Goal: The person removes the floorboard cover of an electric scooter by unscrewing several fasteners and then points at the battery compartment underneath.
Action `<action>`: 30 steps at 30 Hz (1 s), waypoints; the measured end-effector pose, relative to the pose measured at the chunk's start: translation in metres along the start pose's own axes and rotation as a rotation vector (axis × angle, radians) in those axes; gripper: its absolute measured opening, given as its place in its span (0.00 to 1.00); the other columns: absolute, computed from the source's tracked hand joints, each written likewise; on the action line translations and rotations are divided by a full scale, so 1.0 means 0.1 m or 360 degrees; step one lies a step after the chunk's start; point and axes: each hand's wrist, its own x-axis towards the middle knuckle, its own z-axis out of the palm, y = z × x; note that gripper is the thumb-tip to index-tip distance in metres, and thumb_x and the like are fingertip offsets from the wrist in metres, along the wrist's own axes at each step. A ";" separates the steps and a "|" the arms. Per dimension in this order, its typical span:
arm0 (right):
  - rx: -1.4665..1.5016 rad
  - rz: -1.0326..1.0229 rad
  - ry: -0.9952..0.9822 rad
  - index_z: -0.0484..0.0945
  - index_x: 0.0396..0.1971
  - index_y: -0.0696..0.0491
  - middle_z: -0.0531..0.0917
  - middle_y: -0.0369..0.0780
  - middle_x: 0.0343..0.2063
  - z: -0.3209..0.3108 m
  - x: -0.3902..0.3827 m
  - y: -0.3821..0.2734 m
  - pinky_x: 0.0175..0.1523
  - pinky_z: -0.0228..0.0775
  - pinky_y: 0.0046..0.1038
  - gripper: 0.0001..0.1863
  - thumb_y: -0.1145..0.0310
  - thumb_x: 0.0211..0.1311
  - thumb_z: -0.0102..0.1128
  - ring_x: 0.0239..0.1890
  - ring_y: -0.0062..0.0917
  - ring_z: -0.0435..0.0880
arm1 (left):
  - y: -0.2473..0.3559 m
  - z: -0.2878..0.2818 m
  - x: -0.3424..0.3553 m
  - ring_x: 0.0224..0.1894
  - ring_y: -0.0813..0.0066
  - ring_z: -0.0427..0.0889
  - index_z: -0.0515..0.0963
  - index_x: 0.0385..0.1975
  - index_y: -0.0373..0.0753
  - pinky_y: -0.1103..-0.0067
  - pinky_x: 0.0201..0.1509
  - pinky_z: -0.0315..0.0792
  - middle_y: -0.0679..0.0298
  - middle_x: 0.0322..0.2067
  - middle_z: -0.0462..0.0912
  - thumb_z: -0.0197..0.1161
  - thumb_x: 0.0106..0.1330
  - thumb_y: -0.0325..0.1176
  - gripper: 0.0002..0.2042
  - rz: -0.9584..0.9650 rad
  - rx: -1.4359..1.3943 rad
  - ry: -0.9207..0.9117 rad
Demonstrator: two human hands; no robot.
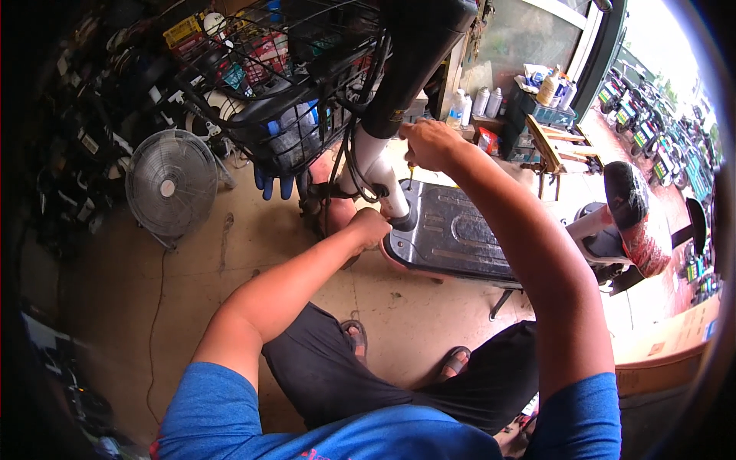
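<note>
A scooter with a white stem (393, 198) and a black ribbed footboard (468, 230) stands in front of me. My right hand (431, 144) is closed above the footboard's front end, on a screwdriver (412, 166) whose thin shaft points down to the board beside the stem. Most of its handle is hidden by the hand. My left hand (371, 228) is lower, curled at the stem's base by the footboard's front edge. Its fingertips are hidden, and I cannot make out what they grip. Dark cables (356, 157) hang along the stem.
A black wire basket (295, 126) with bottles overhangs the front. Left of it stands a round fan (170, 184), its cord on the floor. A saddle (635, 203) rises at right. Behind are spray cans (487, 101), a wooden frame (556, 146) and a cardboard box (665, 341).
</note>
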 end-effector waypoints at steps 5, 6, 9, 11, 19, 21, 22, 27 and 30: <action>0.0066 0.0320 -0.0407 0.83 0.43 0.55 0.87 0.49 0.45 0.01 0.03 0.00 0.55 0.78 0.41 0.12 0.70 0.60 0.69 0.53 0.45 0.85 | -0.08 -0.01 0.07 0.26 0.65 0.81 0.82 0.33 0.32 0.70 0.28 0.70 0.56 0.28 0.83 0.63 0.61 0.29 0.07 -0.0144 -0.0292 -0.0027; 0.0031 -0.0084 -0.0095 0.83 0.44 0.55 0.87 0.49 0.42 0.01 0.01 -0.01 0.52 0.79 0.42 0.13 0.66 0.61 0.68 0.49 0.45 0.86 | -0.10 -0.01 0.09 0.19 0.68 0.76 0.80 0.30 0.33 0.71 0.21 0.65 0.59 0.23 0.80 0.63 0.62 0.29 0.05 -0.0253 -0.0411 -0.0075; 0.0030 -0.0509 0.0277 0.83 0.45 0.54 0.86 0.48 0.43 0.02 -0.01 -0.05 0.50 0.79 0.42 0.15 0.61 0.63 0.67 0.47 0.46 0.86 | -0.11 0.01 0.15 0.12 0.76 0.65 0.74 0.27 0.36 0.77 0.15 0.52 0.66 0.18 0.70 0.63 0.63 0.28 0.05 -0.0321 -0.0801 -0.0113; 0.0011 0.0134 0.0037 0.83 0.44 0.55 0.86 0.47 0.42 0.02 0.00 -0.08 0.50 0.79 0.43 0.15 0.62 0.62 0.67 0.49 0.45 0.85 | -0.09 0.03 0.16 0.13 0.76 0.66 0.73 0.27 0.36 0.78 0.16 0.55 0.66 0.18 0.70 0.63 0.63 0.28 0.06 -0.0378 -0.0871 -0.0088; -0.0087 -0.0234 0.0092 0.81 0.46 0.60 0.84 0.51 0.46 0.01 -0.01 -0.15 0.59 0.77 0.39 0.14 0.76 0.60 0.58 0.55 0.45 0.84 | 0.06 -0.01 0.04 0.21 0.75 0.73 0.74 0.31 0.36 0.78 0.22 0.70 0.66 0.24 0.73 0.65 0.63 0.30 0.06 -0.0471 -0.0739 -0.0019; 0.0068 0.0032 0.0194 0.84 0.39 0.58 0.82 0.52 0.48 0.00 0.01 -0.15 0.55 0.78 0.38 0.11 0.71 0.58 0.64 0.51 0.44 0.85 | 0.07 -0.02 0.03 0.23 0.74 0.75 0.76 0.35 0.35 0.78 0.25 0.73 0.65 0.26 0.75 0.66 0.63 0.32 0.08 -0.0520 -0.0670 0.0005; 0.0085 0.0199 -0.0035 0.83 0.40 0.60 0.81 0.53 0.50 0.00 0.02 -0.15 0.56 0.78 0.38 0.11 0.71 0.59 0.64 0.52 0.45 0.84 | 0.06 -0.02 0.03 0.23 0.74 0.75 0.76 0.35 0.35 0.78 0.25 0.73 0.65 0.26 0.75 0.66 0.63 0.32 0.08 -0.0518 -0.0692 0.0009; -0.0140 -0.0322 0.0430 0.82 0.45 0.60 0.86 0.51 0.42 0.07 -0.05 -0.18 0.48 0.81 0.45 0.15 0.67 0.63 0.61 0.42 0.47 0.88 | 0.03 -0.01 0.03 0.34 0.69 0.79 0.78 0.42 0.35 0.74 0.36 0.79 0.62 0.35 0.77 0.67 0.63 0.34 0.13 -0.0500 -0.0732 0.0003; 0.0003 -0.0086 0.0446 0.84 0.42 0.59 0.87 0.50 0.38 0.10 -0.05 -0.16 0.51 0.79 0.44 0.13 0.66 0.63 0.60 0.44 0.47 0.87 | 0.04 0.00 0.04 0.38 0.68 0.79 0.78 0.45 0.35 0.72 0.40 0.79 0.61 0.38 0.77 0.68 0.63 0.35 0.14 -0.0531 -0.0693 -0.0024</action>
